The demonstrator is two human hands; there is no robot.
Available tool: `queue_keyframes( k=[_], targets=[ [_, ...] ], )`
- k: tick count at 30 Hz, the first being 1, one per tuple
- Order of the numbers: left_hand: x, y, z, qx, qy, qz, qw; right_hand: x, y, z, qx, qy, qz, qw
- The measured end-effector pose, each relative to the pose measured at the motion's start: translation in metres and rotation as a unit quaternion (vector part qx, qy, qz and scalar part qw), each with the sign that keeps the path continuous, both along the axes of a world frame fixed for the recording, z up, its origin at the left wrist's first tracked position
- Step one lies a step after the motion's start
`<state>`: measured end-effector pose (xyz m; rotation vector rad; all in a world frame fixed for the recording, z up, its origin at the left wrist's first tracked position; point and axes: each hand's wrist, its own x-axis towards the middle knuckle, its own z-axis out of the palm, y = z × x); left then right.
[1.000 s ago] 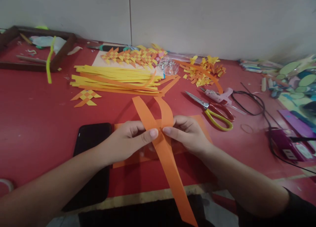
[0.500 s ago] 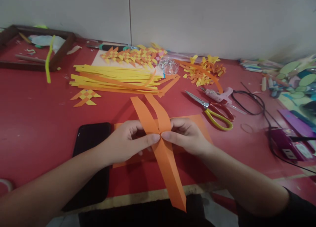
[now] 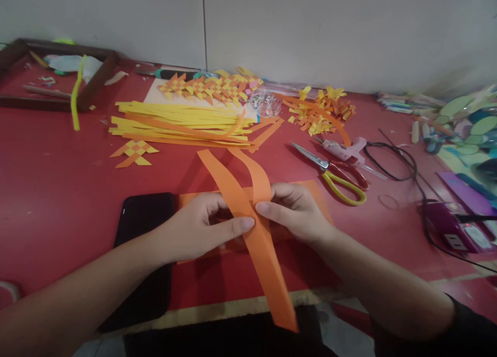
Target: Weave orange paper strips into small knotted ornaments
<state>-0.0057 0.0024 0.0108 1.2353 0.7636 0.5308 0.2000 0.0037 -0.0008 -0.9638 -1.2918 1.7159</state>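
Between my two hands are orange paper strips [image 3: 267, 264], crossing each other near my thumbs. Two ends spread apart toward the back, and the other end hangs past the table's front edge. My left hand [image 3: 212, 225] pinches them from the left, thumb on top, fingers mostly hidden beneath. From the right, my right hand [image 3: 295, 212] grips the strips a little higher, its thumb also on top. Under my hands lies an orange paper sheet [image 3: 316, 196] on the red table. A black phone [image 3: 143, 217] lies beneath my left forearm.
Behind are a pile of yellow and orange strips [image 3: 174, 121], a woven paper fish [image 3: 135, 152] and a row of woven pieces [image 3: 212, 88]. Scissors [image 3: 334, 173], a pink glue gun [image 3: 345, 149] and a black cable [image 3: 413, 170] lie right. A wooden frame [image 3: 87, 90] sits far left.
The upper left strip end has swung slightly left, and the right one bends more. My thumbs have moved apart, the left lower and the right higher. The hanging end has shifted slightly right.
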Motion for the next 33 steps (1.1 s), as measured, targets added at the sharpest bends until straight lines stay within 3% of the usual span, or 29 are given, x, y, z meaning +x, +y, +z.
queue_keyframes(
  k=[6,16,20,29,33],
  targets=[
    [-0.0016,0.0019,-0.0019,0.003,0.043,0.006,0.999,0.0004,-0.0001,0.0025,0.014,0.032,0.073,0.997],
    [0.0008,0.0025,-0.0029,-0.008,0.002,0.046,0.999,0.0005,-0.0011,-0.0026,-0.019,0.025,0.013,0.999],
    [0.0015,0.0013,-0.0001,0.013,-0.009,0.030,0.999,-0.0003,-0.0007,-0.0011,-0.013,0.012,0.004,1.000],
    [0.0003,0.0022,-0.0017,0.058,-0.011,0.017,0.998,-0.0001,-0.0003,0.0040,-0.001,0.019,0.077,0.997],
    [-0.0003,0.0018,-0.0029,0.050,-0.022,0.019,0.998,0.0005,-0.0011,0.0031,0.002,0.023,0.070,0.997]
  ],
)
